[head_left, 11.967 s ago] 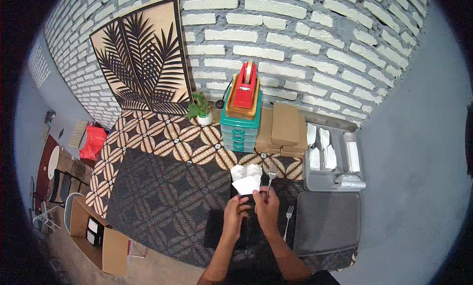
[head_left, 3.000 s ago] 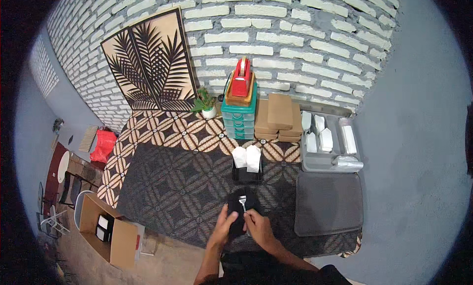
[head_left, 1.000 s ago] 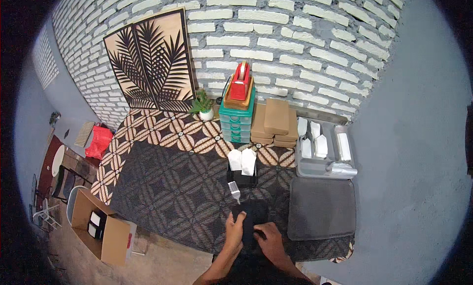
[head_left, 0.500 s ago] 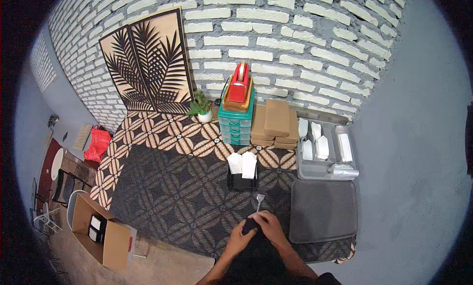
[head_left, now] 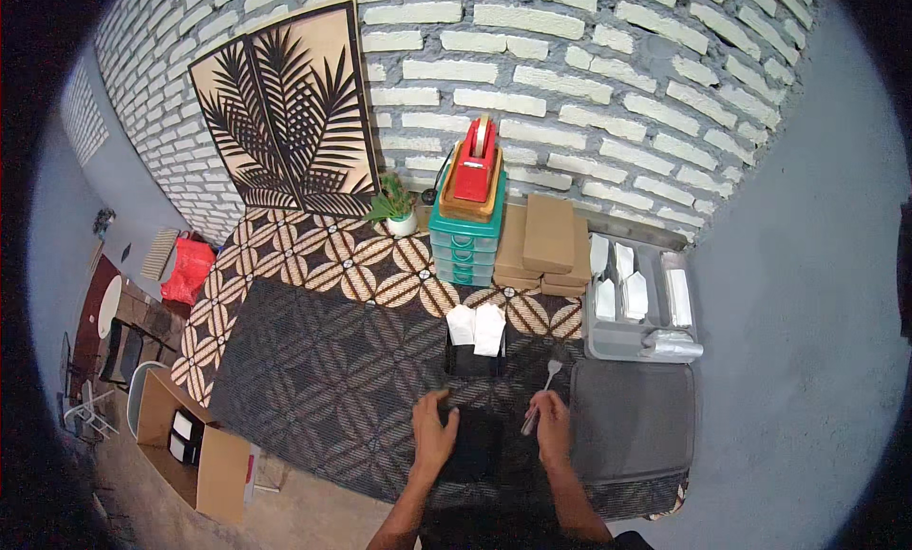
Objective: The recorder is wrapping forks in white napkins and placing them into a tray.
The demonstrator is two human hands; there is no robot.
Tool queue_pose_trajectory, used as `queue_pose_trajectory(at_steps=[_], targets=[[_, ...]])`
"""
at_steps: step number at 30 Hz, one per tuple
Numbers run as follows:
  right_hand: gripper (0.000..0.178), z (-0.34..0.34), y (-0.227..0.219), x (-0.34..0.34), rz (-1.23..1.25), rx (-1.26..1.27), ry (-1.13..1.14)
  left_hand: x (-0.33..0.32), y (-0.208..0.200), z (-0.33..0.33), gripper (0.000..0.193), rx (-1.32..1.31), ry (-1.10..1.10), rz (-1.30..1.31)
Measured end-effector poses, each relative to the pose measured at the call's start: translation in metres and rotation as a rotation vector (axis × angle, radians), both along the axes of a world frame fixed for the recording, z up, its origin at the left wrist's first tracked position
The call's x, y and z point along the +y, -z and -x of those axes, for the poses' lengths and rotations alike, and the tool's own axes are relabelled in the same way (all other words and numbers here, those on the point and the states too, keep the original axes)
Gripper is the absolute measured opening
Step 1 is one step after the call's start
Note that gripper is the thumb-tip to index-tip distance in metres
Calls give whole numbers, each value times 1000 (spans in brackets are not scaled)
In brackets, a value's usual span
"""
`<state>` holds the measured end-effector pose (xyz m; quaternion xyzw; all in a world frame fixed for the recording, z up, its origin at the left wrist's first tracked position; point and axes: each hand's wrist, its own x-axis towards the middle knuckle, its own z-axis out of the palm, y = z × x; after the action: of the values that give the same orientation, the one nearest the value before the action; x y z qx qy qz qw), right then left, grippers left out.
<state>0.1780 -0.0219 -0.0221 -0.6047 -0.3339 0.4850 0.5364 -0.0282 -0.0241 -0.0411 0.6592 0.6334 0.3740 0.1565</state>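
Observation:
My right hand is closed around the handle of a metal fork, whose head points away from me. To its left, my left hand hovers over the dark mat with fingers apart and nothing in them. Between my hands lies a flat black item, like a cloth or pouch; against the dark mat its exact kind cannot be told. Beyond my hands stands a small black tray, with two white folded paper sleeves leaning in it.
A grey mat lies to the right, below a translucent tray of white packets. Brown boxes, a green drawer unit with a red tape dispenser, and a potted plant line the wall. An open carton stands lower left.
My hands have moved apart. The left hand has let go of the black item, which now lies between them; the right has carried the fork to the right. The view has shifted slightly.

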Motion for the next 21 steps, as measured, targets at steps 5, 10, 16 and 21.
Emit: queue_pose_trajectory(at_steps=[5, 10, 16, 21], targets=[[26, 13, 20, -12, 110, 8, -95, 58, -27, -33, 23, -403, 61, 3], [26, 28, 12, -14, 148, 5, -159, 106, 17, -53, 32, -375, 40, 172], [26, 15, 23, -17, 137, -9, -143, 118, 25, -62, 43, -318, 18, 111], [25, 6, 34, -22, 171, -13, -117, 120, 24, -65, 45, -390, 25, 64]])
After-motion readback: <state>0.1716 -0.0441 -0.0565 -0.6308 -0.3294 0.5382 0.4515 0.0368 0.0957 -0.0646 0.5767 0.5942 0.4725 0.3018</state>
